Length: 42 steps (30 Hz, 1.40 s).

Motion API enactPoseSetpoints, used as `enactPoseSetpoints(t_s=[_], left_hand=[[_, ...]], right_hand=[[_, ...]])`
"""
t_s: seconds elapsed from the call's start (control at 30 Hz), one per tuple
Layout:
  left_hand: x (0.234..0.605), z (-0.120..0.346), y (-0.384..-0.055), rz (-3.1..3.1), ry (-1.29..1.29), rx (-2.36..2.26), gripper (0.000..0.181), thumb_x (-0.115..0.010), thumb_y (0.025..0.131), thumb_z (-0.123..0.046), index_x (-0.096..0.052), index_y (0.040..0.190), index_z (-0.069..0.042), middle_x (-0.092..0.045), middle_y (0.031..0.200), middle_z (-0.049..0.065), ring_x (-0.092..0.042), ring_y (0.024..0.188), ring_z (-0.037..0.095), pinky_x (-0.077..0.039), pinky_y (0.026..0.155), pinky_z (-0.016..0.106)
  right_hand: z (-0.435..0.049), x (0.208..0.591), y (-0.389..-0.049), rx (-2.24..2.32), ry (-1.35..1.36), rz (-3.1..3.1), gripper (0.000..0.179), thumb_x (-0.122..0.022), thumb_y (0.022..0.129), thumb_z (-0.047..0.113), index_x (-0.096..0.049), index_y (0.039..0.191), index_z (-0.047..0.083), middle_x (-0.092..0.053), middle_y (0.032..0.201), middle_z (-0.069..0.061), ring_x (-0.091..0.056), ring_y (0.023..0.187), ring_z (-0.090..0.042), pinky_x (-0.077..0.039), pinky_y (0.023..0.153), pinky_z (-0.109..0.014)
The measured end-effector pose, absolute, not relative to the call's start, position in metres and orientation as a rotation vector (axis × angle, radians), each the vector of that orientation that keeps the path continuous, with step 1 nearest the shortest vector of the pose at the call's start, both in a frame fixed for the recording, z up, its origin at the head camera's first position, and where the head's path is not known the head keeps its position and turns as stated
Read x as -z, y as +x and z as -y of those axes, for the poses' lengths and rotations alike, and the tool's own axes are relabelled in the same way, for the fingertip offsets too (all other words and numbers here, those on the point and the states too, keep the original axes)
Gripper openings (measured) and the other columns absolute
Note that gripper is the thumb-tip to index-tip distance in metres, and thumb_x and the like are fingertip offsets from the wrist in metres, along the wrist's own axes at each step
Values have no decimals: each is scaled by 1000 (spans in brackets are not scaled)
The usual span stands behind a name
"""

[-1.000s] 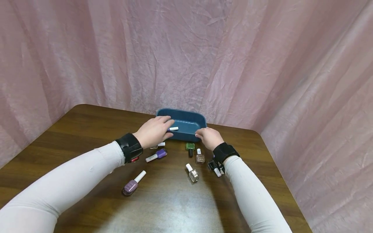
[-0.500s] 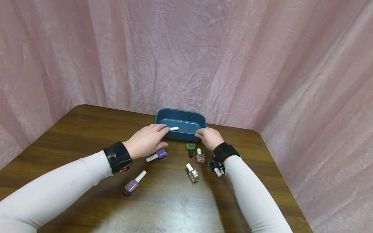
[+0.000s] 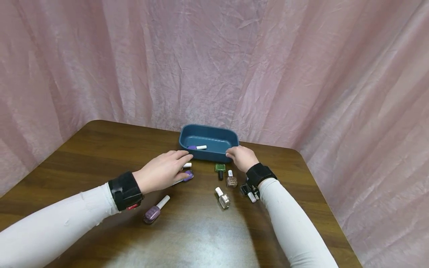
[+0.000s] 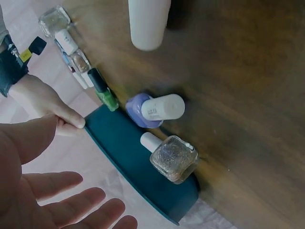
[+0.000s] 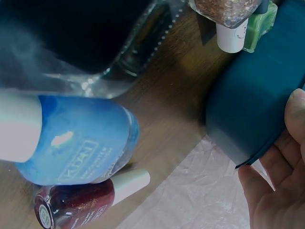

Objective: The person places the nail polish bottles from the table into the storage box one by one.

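My left hand [image 3: 162, 171], fingers loosely extended and holding nothing, hovers left of a blue-green plastic bin [image 3: 209, 155]. Beneath its fingertips lie a purple nail polish bottle [image 3: 189, 175], partly covered, and a glittery nail polish bottle [image 4: 174, 160] with a white cap. My right hand [image 3: 244, 159] grips the bin's front right corner, thumb on the outer wall and fingers over the rim [image 5: 259, 157]. Inside the bin, at its left, rests another purple nail polish bottle [image 3: 192, 147] with a white cap.
Before the bin lie green [image 3: 220, 168], brown-glitter [image 3: 231, 181] and silvery [image 3: 224, 201] nail polishes. A mauve one [image 3: 152, 214] is nearer at left. By my right wrist are dark [image 3: 245, 190], light blue [image 5: 86, 143] and dark red [image 5: 76, 205] bottles. A pink curtain [image 3: 207, 67] hangs behind.
My left hand has drawn back from over the bin toward the left and nearer me, uncovering the purple bottle inside. My right hand keeps its grip on the bin.
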<state>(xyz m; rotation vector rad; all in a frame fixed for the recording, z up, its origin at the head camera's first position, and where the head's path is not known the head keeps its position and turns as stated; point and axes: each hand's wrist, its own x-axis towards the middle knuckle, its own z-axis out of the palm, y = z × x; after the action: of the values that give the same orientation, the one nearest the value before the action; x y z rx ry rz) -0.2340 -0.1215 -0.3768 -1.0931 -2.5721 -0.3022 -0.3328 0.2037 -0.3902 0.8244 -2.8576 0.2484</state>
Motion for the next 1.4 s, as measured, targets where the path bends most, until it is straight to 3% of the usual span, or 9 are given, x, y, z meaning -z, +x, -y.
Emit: enactPoseSetpoints(t_s=[0.23, 0.5, 0.87, 1.13, 1.4], left_hand=[[380, 125, -222, 2604, -1094, 280, 64, -85, 100, -30, -63, 148, 5, -66, 145, 22, -67, 129, 39, -56, 107, 52], [381, 128, -206, 2606, -1117, 223, 68, -86, 99, -32, -61, 152, 3, -68, 142, 19, -71, 120, 34, -61, 97, 48], [385, 131, -185, 2602, -1098, 161, 64, -89, 96, -33, -66, 144, 2, -71, 129, 14, -73, 104, 27, -64, 83, 41], [387, 135, -173, 2623, -1075, 81, 61, -93, 92, -38, -71, 133, 1, -72, 108, 8, -71, 90, 22, -62, 73, 38], [390, 141, -165, 2734, -1033, 71, 51, -92, 91, -40, -72, 120, -4, -63, 92, -1, -58, 76, 13, -54, 62, 32]], right_hand=[[-207, 393, -337, -250, 831, 2846, 19, -68, 110, 17, -83, 118, 6, -82, 111, -10, -77, 108, -32, -59, 97, -49], [-207, 391, -338, -249, 836, 2844, 20, -68, 110, 18, -83, 118, 7, -82, 111, -10, -77, 108, -32, -59, 97, -49], [-205, 389, -336, -258, 834, 2848, 20, -68, 110, 17, -82, 117, 6, -82, 110, -11, -77, 107, -33, -59, 96, -50], [-206, 390, -338, -262, 842, 2847, 19, -68, 110, 18, -82, 116, 6, -82, 108, -10, -77, 105, -32, -59, 95, -50], [-207, 394, -339, -265, 841, 2836, 21, -68, 110, 19, -82, 119, 7, -82, 112, -10, -77, 110, -32, -57, 102, -51]])
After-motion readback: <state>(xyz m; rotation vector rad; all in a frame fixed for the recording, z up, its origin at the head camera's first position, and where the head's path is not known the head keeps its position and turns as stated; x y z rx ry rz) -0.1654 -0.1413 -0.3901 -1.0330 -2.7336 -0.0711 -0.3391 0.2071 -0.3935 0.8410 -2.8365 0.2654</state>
